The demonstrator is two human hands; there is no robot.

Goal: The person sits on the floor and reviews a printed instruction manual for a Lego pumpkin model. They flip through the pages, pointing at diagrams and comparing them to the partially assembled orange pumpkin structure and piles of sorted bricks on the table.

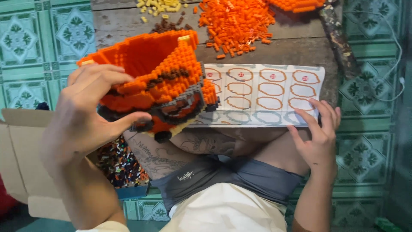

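Observation:
My left hand [86, 114] grips a large orange brick model [161, 79] with grey, brown and white bands, holding it up above my lap. The model is hollow and open at its top. My right hand [318, 133] rests on the lower right corner of a white instruction sheet [266, 92] printed with rows of orange and grey ring shapes. The sheet lies over my knee and the edge of a low wooden board [296, 45]. The model hides the sheet's left end.
A heap of loose orange bricks [236, 21] lies on the board, with small yellow bricks [159, 6] and brown bricks [169, 25] beside it. A tray of mixed dark bricks [120, 165] sits by my left leg. A cardboard box [17, 154] stands at left. A white cable [392, 64] runs over the green tiled floor.

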